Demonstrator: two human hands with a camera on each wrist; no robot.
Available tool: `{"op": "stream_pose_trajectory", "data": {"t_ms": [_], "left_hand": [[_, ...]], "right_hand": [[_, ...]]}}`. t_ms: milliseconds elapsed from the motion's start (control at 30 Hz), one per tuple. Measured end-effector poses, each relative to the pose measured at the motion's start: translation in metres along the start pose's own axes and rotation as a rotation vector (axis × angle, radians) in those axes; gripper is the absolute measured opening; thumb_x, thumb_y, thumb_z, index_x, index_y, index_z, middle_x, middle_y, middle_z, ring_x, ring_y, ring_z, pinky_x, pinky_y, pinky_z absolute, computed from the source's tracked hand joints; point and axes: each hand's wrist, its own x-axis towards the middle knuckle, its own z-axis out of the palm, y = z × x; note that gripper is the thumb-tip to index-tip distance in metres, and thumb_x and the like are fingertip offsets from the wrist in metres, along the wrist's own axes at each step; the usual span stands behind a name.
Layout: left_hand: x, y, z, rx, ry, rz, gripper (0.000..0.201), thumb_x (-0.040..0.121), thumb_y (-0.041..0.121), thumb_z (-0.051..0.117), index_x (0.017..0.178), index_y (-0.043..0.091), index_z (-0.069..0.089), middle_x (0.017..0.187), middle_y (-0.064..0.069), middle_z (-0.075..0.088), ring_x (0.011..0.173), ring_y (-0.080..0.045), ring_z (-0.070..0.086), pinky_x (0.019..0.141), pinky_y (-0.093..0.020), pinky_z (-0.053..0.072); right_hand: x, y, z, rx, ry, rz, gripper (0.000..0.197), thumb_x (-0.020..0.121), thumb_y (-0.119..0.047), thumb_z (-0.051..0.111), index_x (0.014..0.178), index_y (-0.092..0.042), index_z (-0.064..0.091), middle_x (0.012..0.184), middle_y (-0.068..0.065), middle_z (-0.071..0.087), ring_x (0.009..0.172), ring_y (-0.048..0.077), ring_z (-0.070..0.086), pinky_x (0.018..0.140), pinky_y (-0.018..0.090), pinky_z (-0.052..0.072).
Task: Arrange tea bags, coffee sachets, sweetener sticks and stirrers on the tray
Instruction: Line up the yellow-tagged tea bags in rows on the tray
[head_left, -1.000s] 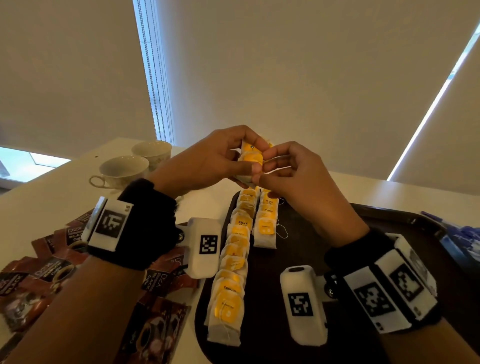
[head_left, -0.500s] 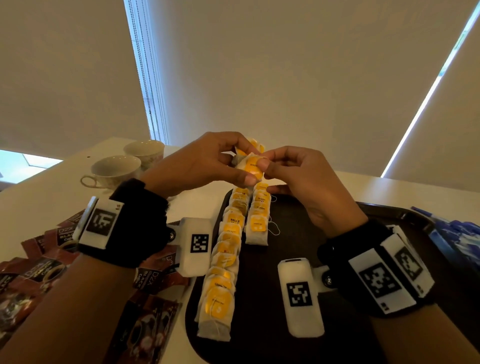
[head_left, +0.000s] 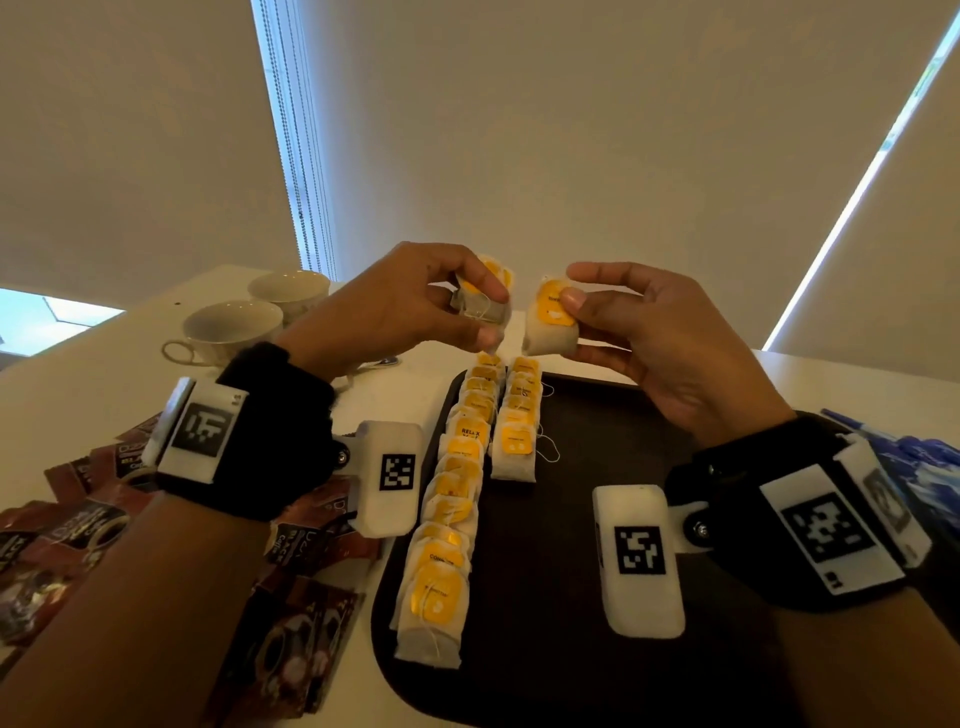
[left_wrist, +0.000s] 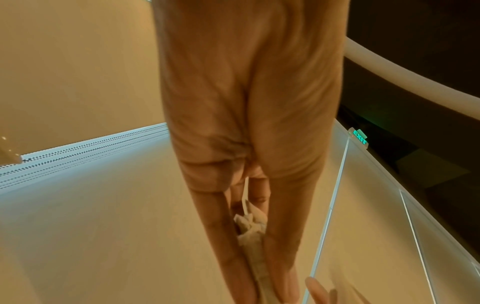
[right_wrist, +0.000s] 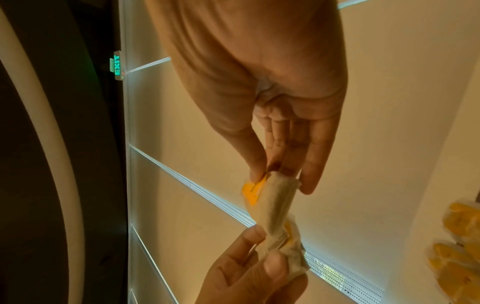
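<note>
Head view, both hands raised above the far end of the dark tray (head_left: 597, 519). The left hand (head_left: 395, 306) pinches a small bunch of tea bags (head_left: 483, 301) between thumb and curled fingers; in the left wrist view the fingers (left_wrist: 228, 236) lie pressed together along the paper of the bunch (left_wrist: 250, 232). The right hand (head_left: 660, 343), at 3 o'clock of the left, pinches a single tea bag with a yellow tag (head_left: 551, 322) between thumb and forefinger, the remaining fingers loosely extended. The two hands are close but apart in the head view; in the right wrist view the single bag (right_wrist: 270, 207) meets the left hand's bunch (right_wrist: 285, 246) at its lower end.

On the tray lie two rows of tea bags, overlapping like tiles: a long row (head_left: 452, 499) along the left edge, and a shorter row (head_left: 519, 415) just beside it, at 3 o'clock, at the far end.

On the white table (head_left: 104, 374), red coffee sachets (head_left: 78, 525) lie in a heap at 9 o'clock of the tray, and two white cups (head_left: 234, 327) stand at 11 o'clock. Blue packets (head_left: 924, 467) lie at the tray's right edge.
</note>
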Motion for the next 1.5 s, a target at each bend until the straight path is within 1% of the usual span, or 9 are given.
{"op": "stream_pose_trajectory", "data": {"t_ms": [233, 367, 467, 667, 800, 1067, 1200, 1300, 1500], "left_hand": [[0.001, 0.000, -0.002, 0.000, 0.087, -0.003, 0.030, 0.074, 0.006, 0.076, 0.100, 0.015, 0.064, 0.108, -0.003, 0.064, 0.088, -0.015, 0.068, 0.065, -0.011, 0.051], [0.000, 0.001, -0.003, 0.020, 0.109, 0.021, 0.032, 0.074, 0.008, 0.076, 0.102, 0.014, 0.064, 0.112, -0.007, 0.063, 0.092, -0.019, 0.067, 0.068, -0.013, 0.053], [0.000, 0.002, -0.005, 0.024, 0.105, 0.034, 0.032, 0.074, 0.009, 0.077, 0.102, 0.015, 0.065, 0.112, -0.005, 0.063, 0.091, -0.017, 0.067, 0.067, -0.011, 0.052], [-0.003, 0.003, -0.012, 0.036, 0.123, 0.045, 0.033, 0.074, 0.009, 0.077, 0.105, 0.015, 0.064, 0.111, -0.004, 0.063, 0.090, -0.015, 0.067, 0.066, -0.010, 0.051], [-0.002, 0.003, -0.012, 0.042, 0.117, 0.049, 0.034, 0.074, 0.008, 0.077, 0.105, 0.013, 0.065, 0.112, -0.006, 0.063, 0.090, -0.018, 0.067, 0.067, -0.012, 0.052], [-0.002, 0.002, -0.012, 0.049, 0.101, 0.048, 0.032, 0.075, 0.008, 0.076, 0.104, 0.014, 0.064, 0.111, -0.006, 0.062, 0.088, -0.017, 0.067, 0.068, -0.015, 0.054], [-0.002, 0.002, -0.012, 0.049, 0.087, 0.046, 0.032, 0.076, 0.009, 0.076, 0.104, 0.016, 0.063, 0.112, -0.006, 0.060, 0.089, -0.019, 0.067, 0.070, -0.017, 0.055], [-0.002, 0.002, -0.011, 0.048, 0.073, 0.046, 0.030, 0.076, 0.008, 0.075, 0.102, 0.018, 0.063, 0.112, -0.007, 0.060, 0.089, -0.019, 0.067, 0.069, -0.018, 0.056], [-0.002, 0.003, -0.009, 0.061, 0.059, 0.036, 0.030, 0.076, 0.008, 0.075, 0.103, 0.017, 0.063, 0.112, -0.007, 0.060, 0.085, -0.016, 0.067, 0.066, -0.014, 0.053]], "right_hand": [[-0.005, 0.006, -0.007, -0.182, -0.073, 0.132, 0.012, 0.082, -0.007, 0.066, 0.093, -0.012, 0.066, 0.095, 0.006, 0.069, 0.082, 0.014, 0.069, 0.065, 0.023, 0.058], [-0.008, 0.027, -0.002, -0.554, -0.209, 0.323, 0.014, 0.082, -0.011, 0.068, 0.096, -0.010, 0.065, 0.097, 0.009, 0.066, 0.086, 0.017, 0.066, 0.069, 0.025, 0.058], [-0.008, 0.035, 0.005, -0.769, -0.286, 0.420, 0.014, 0.084, -0.013, 0.066, 0.098, -0.012, 0.064, 0.087, 0.003, 0.064, 0.074, 0.010, 0.061, 0.061, 0.020, 0.053], [-0.003, 0.042, 0.012, -0.628, -0.354, 0.574, 0.015, 0.083, -0.006, 0.066, 0.097, -0.009, 0.062, 0.080, 0.005, 0.070, 0.069, 0.011, 0.068, 0.062, 0.023, 0.057], [0.001, 0.048, 0.018, -0.661, -0.320, 0.583, 0.014, 0.083, -0.003, 0.064, 0.096, -0.007, 0.059, 0.079, 0.006, 0.066, 0.068, 0.012, 0.065, 0.055, 0.021, 0.056], [0.012, 0.059, 0.023, -0.897, -0.276, 0.480, 0.015, 0.083, -0.016, 0.069, 0.088, -0.016, 0.055, 0.078, 0.002, 0.057, 0.064, 0.009, 0.052, 0.051, 0.019, 0.046], [0.009, 0.059, 0.021, -0.951, -0.265, 0.352, 0.028, 0.079, -0.017, 0.074, 0.088, -0.021, 0.047, 0.087, 0.003, 0.055, 0.074, 0.013, 0.055, 0.053, 0.022, 0.048], [0.004, 0.051, 0.023, -0.998, -0.347, 0.277, 0.027, 0.076, -0.016, 0.077, 0.084, -0.021, 0.052, 0.085, 0.001, 0.054, 0.075, 0.015, 0.056, 0.057, 0.023, 0.049], [0.001, 0.056, 0.031, -1.087, -0.478, 0.297, 0.027, 0.074, -0.017, 0.077, 0.094, -0.014, 0.059, 0.082, -0.005, 0.051, 0.070, 0.008, 0.050, 0.054, 0.016, 0.045]]}}
